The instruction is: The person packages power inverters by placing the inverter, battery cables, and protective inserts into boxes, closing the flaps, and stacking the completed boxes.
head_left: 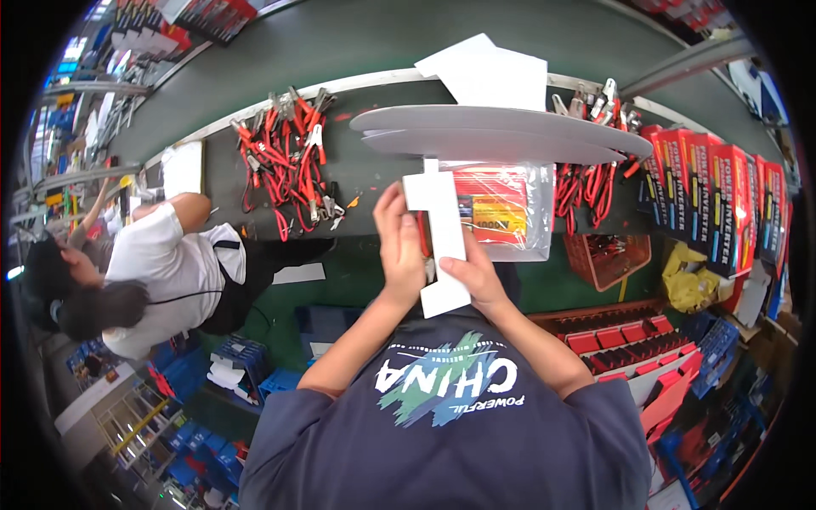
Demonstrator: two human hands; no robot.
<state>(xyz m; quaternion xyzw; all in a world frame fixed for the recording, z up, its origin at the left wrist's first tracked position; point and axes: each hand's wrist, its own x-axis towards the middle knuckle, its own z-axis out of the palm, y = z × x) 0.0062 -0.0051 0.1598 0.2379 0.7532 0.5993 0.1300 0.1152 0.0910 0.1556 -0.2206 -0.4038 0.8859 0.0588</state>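
Mid-frame, the right hand point(481, 279) grips a white cardboard piece point(448, 229); the left hand point(399, 246) curls beside it, hold unclear. Red clamp cables point(283, 161) lie upper left.

A co-worker point(174, 268) in white is at left, and a crumpled yellow bag point(690, 280) near a red basket point(592, 272).

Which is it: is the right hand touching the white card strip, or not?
Touching. The head view shows it: the right hand has its thumb lying on the white card strip.
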